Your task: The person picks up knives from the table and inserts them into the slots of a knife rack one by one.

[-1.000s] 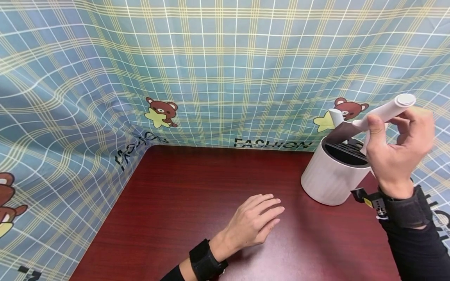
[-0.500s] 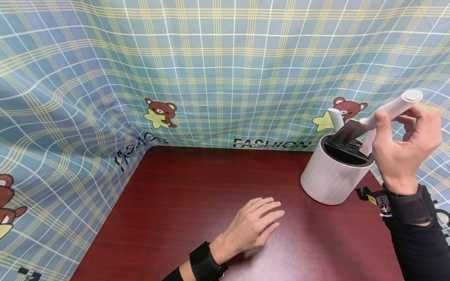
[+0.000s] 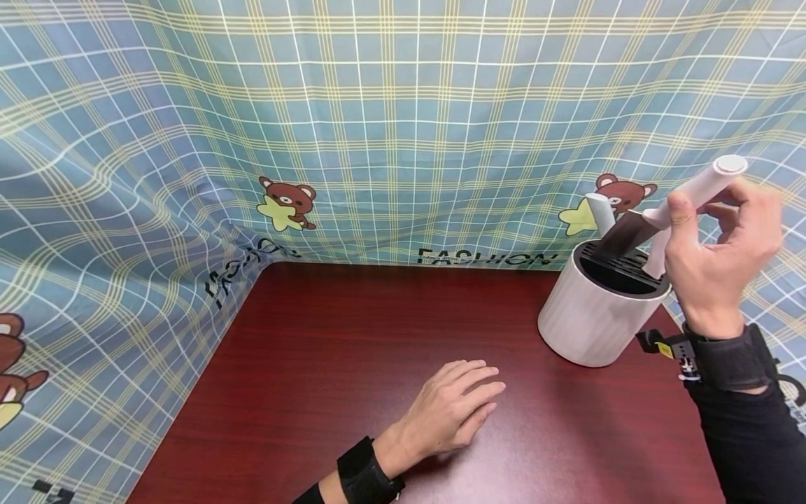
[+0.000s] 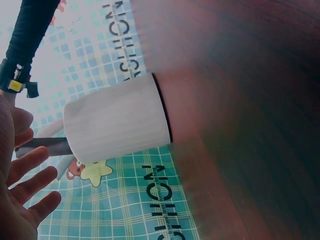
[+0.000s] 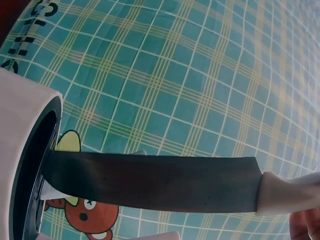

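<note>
My right hand (image 3: 724, 252) pinches the white handle of a kitchen knife (image 5: 155, 182) between thumb and fingers. The dark, broad blade slants down to the left, and its tip end meets the slotted black top of a white round knife block (image 3: 598, 315). In the right wrist view the tip reaches the block's opening; how deep it sits is hidden. Two other white handles stick up from the block, one a white handle (image 3: 602, 213) at the back left, another beside my right hand. My left hand (image 3: 447, 406) lies low over the table, fingers relaxed, holding nothing.
A dark red wooden table (image 3: 315, 350) bears the block at its right rear. Blue plaid cloth (image 3: 378, 140) with printed bears hangs behind and along the left side. Black bands with small devices circle both wrists.
My right hand has shifted slightly right, then a little back, and the knife's blade sits lower toward the block's slots. The left hand has barely moved.
</note>
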Tool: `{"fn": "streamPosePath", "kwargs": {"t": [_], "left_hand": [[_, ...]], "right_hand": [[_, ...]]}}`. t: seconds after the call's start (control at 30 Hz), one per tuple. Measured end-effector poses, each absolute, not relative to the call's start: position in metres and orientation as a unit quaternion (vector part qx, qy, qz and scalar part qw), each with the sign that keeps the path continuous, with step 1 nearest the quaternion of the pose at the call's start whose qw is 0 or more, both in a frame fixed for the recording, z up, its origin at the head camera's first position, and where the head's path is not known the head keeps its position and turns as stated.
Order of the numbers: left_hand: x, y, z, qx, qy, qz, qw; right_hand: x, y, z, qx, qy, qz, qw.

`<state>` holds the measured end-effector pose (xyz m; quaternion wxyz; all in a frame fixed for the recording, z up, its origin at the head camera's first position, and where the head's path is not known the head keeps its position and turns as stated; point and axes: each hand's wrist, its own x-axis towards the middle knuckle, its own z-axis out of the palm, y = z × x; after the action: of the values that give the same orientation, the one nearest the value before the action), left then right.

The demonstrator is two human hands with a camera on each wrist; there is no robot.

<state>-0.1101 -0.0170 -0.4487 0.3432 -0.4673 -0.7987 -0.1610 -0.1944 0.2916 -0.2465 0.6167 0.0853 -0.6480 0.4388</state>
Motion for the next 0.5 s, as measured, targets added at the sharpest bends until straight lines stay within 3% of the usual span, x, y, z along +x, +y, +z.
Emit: {"fn": "streamPosePath", "kwargs": {"t": [0.5], "left_hand": [[-0.1078, -0.023, -0.4566, -0.461, -0.812, -0.16, 0.319]], "right_hand": [[-0.2055, 0.2938, -0.2399, 0.052, -0.666, 0.422, 0.613]]}}
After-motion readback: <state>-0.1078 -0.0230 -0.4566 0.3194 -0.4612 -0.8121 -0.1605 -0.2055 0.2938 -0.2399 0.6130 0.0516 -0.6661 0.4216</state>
